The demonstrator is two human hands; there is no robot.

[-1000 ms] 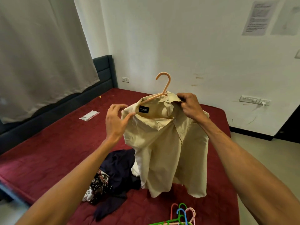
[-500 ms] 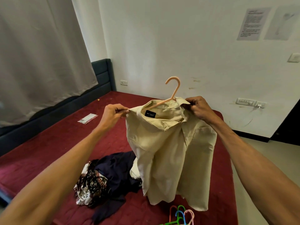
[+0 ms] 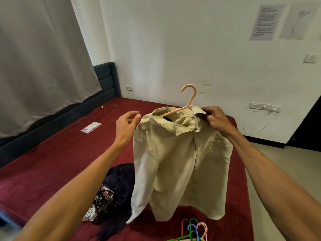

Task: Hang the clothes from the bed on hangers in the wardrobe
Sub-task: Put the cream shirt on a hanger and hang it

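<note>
The beige shirt (image 3: 180,162) is held above the bed (image 3: 52,153) by its collar, pinched in the right hand (image 3: 215,120); an orange hanger (image 3: 189,100) is seated in the neck just left of that hand. The left hand (image 3: 126,126) is seen loosely curled, gripping nothing, just beside the shirt's shoulder, with dark clothes (image 3: 119,183) heaped below it.

We record a beige shirt (image 3: 180,162), collared and with one chest pocket, draped on a tilted peach hanger (image 3: 190,100), hook uppermost, above the bed (image 3: 52,162). A navy garment (image 3: 121,178) and a patterned garment (image 3: 102,200) lie crumpled on it, with coloured hangers (image 3: 192,230) nearby.
</note>
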